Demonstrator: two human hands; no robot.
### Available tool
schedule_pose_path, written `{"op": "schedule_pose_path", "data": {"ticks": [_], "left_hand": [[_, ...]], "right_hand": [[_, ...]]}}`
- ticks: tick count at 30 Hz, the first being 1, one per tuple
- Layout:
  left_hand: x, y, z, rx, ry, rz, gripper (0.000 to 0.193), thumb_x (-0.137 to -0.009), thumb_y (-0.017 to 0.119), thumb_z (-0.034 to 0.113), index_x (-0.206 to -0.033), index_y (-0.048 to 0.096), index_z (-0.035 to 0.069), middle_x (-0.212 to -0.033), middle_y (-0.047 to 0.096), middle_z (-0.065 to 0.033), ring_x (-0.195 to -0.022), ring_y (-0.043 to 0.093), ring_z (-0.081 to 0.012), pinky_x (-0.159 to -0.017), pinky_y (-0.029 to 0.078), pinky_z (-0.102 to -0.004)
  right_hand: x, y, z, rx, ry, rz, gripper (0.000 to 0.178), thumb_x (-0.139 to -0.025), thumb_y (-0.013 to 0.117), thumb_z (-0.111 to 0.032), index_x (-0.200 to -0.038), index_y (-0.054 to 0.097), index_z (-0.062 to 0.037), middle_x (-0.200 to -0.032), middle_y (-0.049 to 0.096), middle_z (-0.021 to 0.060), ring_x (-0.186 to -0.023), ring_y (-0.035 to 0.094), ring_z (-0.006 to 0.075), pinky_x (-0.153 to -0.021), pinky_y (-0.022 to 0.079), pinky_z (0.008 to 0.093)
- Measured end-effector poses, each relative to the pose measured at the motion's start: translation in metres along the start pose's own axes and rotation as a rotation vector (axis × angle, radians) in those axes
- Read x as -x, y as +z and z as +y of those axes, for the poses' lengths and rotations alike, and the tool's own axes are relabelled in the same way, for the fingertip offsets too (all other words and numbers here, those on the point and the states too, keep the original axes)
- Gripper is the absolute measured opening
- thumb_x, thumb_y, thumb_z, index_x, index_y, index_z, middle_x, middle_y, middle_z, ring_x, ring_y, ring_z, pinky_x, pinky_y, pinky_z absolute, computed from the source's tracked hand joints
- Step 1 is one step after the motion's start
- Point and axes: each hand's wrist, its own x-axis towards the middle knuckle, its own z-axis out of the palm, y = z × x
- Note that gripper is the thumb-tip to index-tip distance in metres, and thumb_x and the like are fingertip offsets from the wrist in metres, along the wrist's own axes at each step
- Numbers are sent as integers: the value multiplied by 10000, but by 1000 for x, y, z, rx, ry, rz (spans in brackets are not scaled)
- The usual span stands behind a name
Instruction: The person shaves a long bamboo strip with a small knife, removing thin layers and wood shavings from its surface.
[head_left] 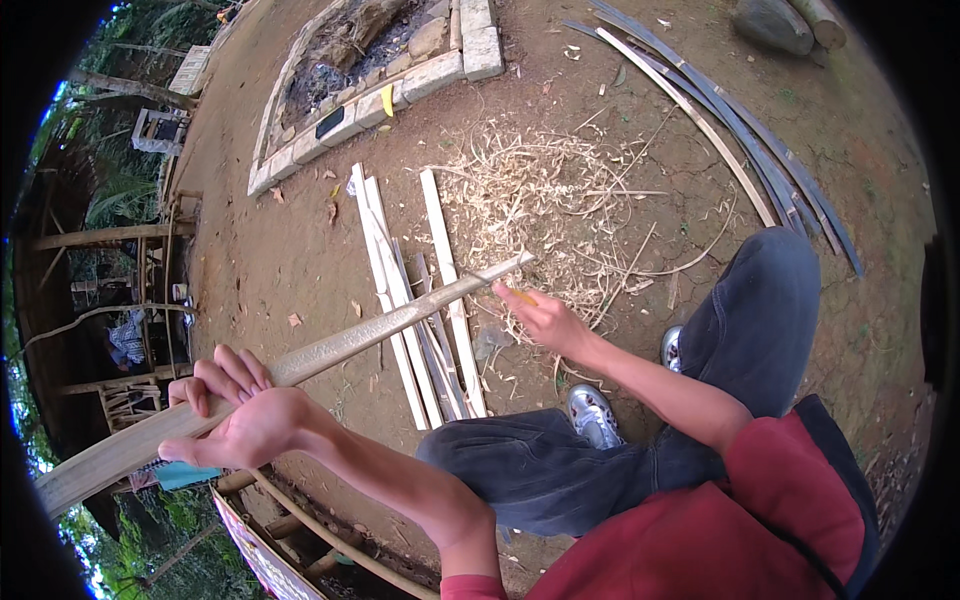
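Note:
A long, pale split-bamboo strip (360, 333) slants across the view from the lower left up to the middle. My left hand (240, 415) is closed around its wider near part, thumb below and fingers over the top. My right hand (548, 322) grips a knife by its yellowish handle (522, 298). The thin dark blade lies across the strip close to its far end; exactly how the edge meets the bamboo is too small to tell. Beneath that end, a heap of curled shavings (540, 200) covers the ground.
Several pale strips (400, 310) lie on the dirt below the held one. Longer dark-green strips (745, 140) lie at the far right, near a rounded stone (772, 25). A block-edged fire pit (340, 125) is ahead, with a phone-like dark object (329, 123) on its rim.

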Motion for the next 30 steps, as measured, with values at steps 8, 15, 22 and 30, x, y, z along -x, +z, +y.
{"op": "schedule_pose_path", "data": {"ticks": [8, 15, 22, 30], "left_hand": [[0, -1, -3, 18, 30, -52, 575, -961, 268, 633, -725, 302, 110, -518, 196, 14, -414, 156, -83, -338, 118, -204], [-2, -3, -5, 25, 15, 2, 580, -959, 268, 638, -725, 302, 109, -518, 202, 11, -413, 164, -83, -335, 118, -201], [-5, -1, -6, 19, 12, -34, 596, -950, 268, 655, -730, 309, 103, -521, 208, 8, -409, 159, -81, -334, 110, -201], [-8, 2, -9, 46, -6, -23, 584, -955, 268, 644, -734, 312, 106, -521, 227, 1, -413, 175, -80, -329, 129, -196]], "right_hand": [[4, 6, 15, 83, 227, -100, 670, -878, 439, 96, -1483, 354, -177, -561, 488, 65, -423, 470, 168, -366, 507, 288], [-10, 4, 7, -58, 854, -377, 546, -973, 357, 15, -1501, 306, -115, -568, 442, 47, -388, 398, 131, -313, 370, 262], [-11, -4, 4, 20, 571, -265, 492, -1002, 387, -48, -1489, 333, -100, -538, 408, 29, -397, 392, 134, -325, 385, 255], [0, 11, 16, 32, 377, -191, 561, -946, 448, 16, -1486, 325, -70, -577, 469, 92, -432, 457, 160, -416, 504, 316]]}}
